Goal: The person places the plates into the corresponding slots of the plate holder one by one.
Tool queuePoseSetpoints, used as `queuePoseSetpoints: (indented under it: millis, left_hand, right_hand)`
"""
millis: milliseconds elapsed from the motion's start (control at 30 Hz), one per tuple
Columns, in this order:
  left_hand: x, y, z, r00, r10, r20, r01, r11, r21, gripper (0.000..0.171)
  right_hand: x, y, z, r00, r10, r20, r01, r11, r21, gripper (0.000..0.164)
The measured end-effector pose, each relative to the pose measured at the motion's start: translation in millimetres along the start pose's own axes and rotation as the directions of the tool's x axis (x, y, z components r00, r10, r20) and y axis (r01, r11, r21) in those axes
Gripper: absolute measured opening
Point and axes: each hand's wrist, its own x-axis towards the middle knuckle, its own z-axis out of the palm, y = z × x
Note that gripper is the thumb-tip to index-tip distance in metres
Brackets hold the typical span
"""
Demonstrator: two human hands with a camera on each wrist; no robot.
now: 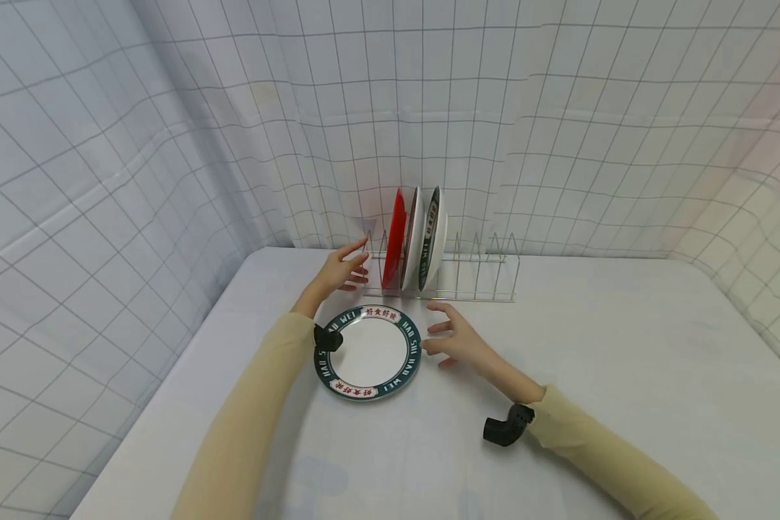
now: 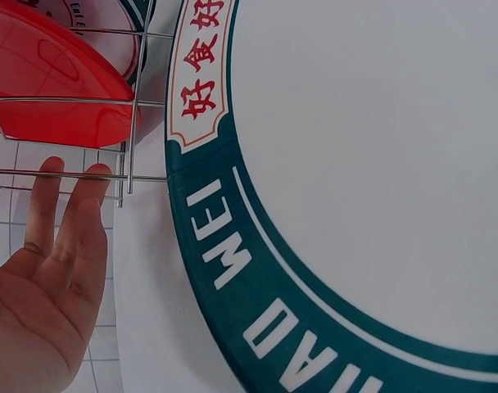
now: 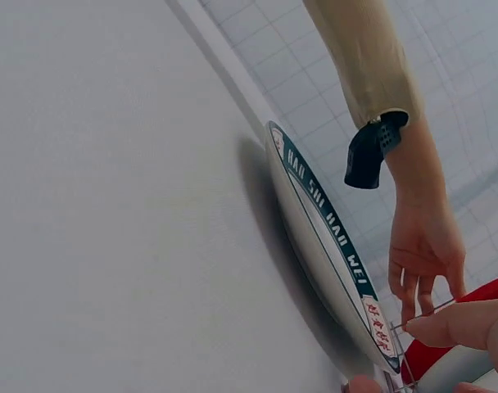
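Note:
A white plate (image 1: 369, 352) with a green lettered rim lies flat on the table. Behind it stands a wire dish rack (image 1: 517, 276) holding a red plate (image 1: 395, 242), a white one (image 1: 414, 242) and a green-rimmed plate (image 1: 433, 238) on edge. My left hand (image 1: 338, 271) reaches to the rack's left end, fingers spread; in the left wrist view its fingertips (image 2: 51, 166) meet the rack wire, left of the red plate. Nothing is in my right hand (image 1: 460, 341), its fingers loosely bent beside the flat plate's right rim; whether they touch it I cannot tell.
A white table (image 1: 598, 361) carries everything. White grid-patterned cloth (image 1: 390, 94) hangs behind and on both sides, with the rack close to the back one. Black bent pieces (image 1: 508, 426) are worn at both wrists.

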Motion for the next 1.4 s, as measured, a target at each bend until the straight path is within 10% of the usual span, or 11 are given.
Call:
queuePoseSetpoints:
  millis: [1400]
  left_hand:
    - [0.9, -0.4, -0.7, 1.000, -0.010, 0.005, 0.010, 1.000, -0.011, 0.052]
  right_hand:
    - [15, -11, 26, 0.990, 0.074, 0.122, -0.057, 0.990, -0.132, 0.089]
